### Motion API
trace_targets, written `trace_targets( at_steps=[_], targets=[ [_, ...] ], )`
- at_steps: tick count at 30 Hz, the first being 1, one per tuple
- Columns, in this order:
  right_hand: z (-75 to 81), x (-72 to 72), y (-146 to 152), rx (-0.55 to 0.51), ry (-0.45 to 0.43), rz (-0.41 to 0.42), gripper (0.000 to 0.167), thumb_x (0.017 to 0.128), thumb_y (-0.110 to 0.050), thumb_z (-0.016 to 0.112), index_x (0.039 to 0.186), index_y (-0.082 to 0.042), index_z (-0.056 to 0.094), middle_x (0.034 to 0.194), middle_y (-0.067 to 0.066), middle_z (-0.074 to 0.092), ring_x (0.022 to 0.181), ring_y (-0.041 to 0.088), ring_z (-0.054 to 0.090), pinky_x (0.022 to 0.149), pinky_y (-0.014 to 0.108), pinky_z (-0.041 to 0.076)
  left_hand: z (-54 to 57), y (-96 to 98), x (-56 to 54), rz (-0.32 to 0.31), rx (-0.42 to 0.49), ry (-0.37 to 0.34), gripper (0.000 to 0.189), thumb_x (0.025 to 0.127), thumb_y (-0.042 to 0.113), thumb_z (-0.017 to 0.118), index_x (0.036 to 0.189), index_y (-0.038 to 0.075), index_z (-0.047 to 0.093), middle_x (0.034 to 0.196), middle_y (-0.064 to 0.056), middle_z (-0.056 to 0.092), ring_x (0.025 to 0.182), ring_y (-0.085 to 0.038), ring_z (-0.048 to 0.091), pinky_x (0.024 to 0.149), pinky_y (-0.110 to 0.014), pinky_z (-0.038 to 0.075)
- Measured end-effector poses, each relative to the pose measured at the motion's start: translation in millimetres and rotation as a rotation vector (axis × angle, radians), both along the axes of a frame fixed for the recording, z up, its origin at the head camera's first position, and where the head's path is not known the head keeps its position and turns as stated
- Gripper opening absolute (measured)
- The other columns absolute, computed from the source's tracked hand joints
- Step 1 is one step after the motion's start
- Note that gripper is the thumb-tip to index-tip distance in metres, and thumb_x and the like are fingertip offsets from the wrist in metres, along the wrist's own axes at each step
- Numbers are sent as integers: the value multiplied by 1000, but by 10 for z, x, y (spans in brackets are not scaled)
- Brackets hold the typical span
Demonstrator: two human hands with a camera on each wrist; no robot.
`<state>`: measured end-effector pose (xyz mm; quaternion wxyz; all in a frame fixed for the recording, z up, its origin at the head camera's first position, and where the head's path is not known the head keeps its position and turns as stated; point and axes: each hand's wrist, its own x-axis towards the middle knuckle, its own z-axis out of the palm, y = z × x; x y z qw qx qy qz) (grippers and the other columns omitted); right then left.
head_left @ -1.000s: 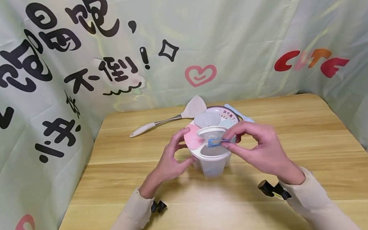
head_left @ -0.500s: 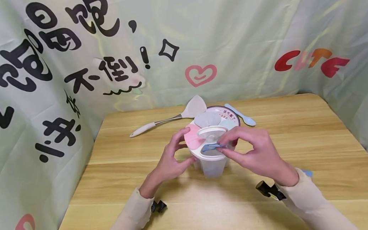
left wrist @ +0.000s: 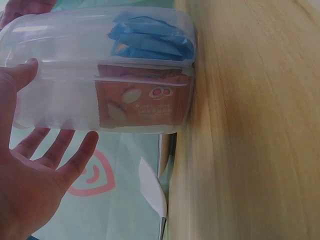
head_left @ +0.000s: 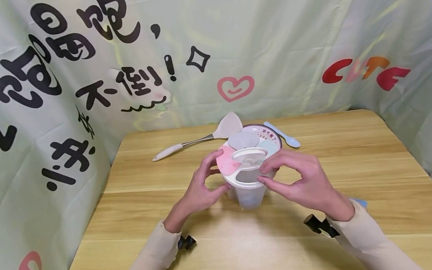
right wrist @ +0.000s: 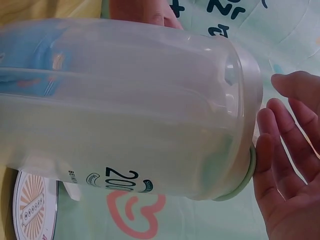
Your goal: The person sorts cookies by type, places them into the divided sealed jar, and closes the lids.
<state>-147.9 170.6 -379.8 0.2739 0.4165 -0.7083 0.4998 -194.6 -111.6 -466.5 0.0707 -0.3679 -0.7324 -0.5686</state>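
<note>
A clear plastic storage container with several compartments and pink, grey and pale green lids stands upright on the table. Its front flap is raised. My left hand grips the container's left side, thumb in front and fingers behind. In the left wrist view, blue packets lie stacked in one compartment and a brown packet stands in its neighbour. My right hand is at the uncovered opening, thumb and fingers apart, holding nothing. The right wrist view shows those fingers beside the rim.
Behind the container lie a white spatula, a round printed plate partly hidden by it, and a light blue spoon. A blue item shows partly behind the right sleeve. A printed cloth hangs behind the wooden table.
The right hand has lowered a small blue packet into the front opening and let go; the packet is gone from its fingers, which have parted. The left hand and container have stayed put.
</note>
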Motion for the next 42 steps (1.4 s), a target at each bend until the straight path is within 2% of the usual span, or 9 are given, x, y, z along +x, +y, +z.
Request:
trace_targets(
  at_steps=[12, 15, 19, 22, 26, 29, 32, 36, 42],
  targets=[
    [-32, 34, 191, -2, 15, -40, 16, 99, -18, 82, 93, -4, 79, 88, 7, 78, 90, 7, 68, 82, 13, 56, 4, 0, 0, 3, -7, -8, 86, 87, -7, 85, 160, 7, 42, 167, -21, 47, 135, -42, 64, 105, -45, 65],
    [-48, 33, 279, 25, 7, -73, 7, 93, -8, 85, 94, -4, 79, 88, 7, 79, 91, 6, 70, 82, 13, 56, 3, -10, 7, 8, -11, -7, 86, 87, -7, 85, 160, 7, 41, 167, -21, 47, 134, -41, 64, 105, -45, 65],
    [-75, 21, 417, 76, -15, -138, 22, 81, 8, 87, 96, -6, 80, 90, 5, 79, 92, 4, 70, 82, 12, 55, 3, -17, 17, 9, -9, 3, 86, 87, -7, 85, 160, 6, 41, 167, -22, 47, 132, -42, 64, 105, -46, 65],
    [-112, 14, 529, 109, -33, -188, 16, 86, 1, 87, 97, -8, 81, 90, 3, 79, 91, 3, 69, 81, 11, 54, -5, -17, 21, 8, -7, 1, 87, 86, -8, 85, 160, 5, 41, 167, -22, 47, 133, -43, 64, 105, -47, 65],
    [-151, 37, 684, 171, -98, -262, 20, 86, 1, 88, 99, -12, 81, 91, 0, 79, 89, -2, 67, 81, 10, 53, -16, -8, 10, 5, -7, 0, 86, 87, -8, 84, 160, 6, 41, 167, -22, 47, 133, -42, 64, 105, -47, 65],
    [-173, 60, 795, 238, -145, -328, 37, 76, 11, 90, 100, -16, 81, 91, -6, 79, 85, -6, 65, 79, 10, 53, -11, 0, 0, 2, -5, 3, 86, 87, -8, 85, 160, 6, 41, 167, -21, 47, 134, -42, 64, 104, -49, 65],
    [-206, 87, 908, 304, -192, -385, 43, 74, 11, 92, 100, -21, 81, 93, -8, 79, 85, -7, 65, 79, 9, 54, -1, 4, -2, 0, -5, 4, 86, 87, -8, 85, 160, 6, 41, 167, -21, 47, 134, -42, 64, 104, -49, 65],
    [-288, 132, 1075, 365, -253, -446, 43, 76, 6, 93, 102, -26, 80, 96, -6, 80, 88, -6, 66, 78, 7, 54, 4, 7, -4, -2, -7, 7, 87, 86, -8, 85, 160, 6, 41, 167, -21, 47, 133, -42, 64, 104, -49, 65],
    [-472, 133, 1400, 446, -311, -512, 35, 82, -1, 93, 104, -25, 80, 97, -2, 81, 89, -9, 67, 72, 8, 53, -17, -6, -14, 2, -14, 13, 87, 87, -8, 85, 160, 7, 41, 167, -22, 47, 132, -41, 64, 104, -47, 65]
  ],
)
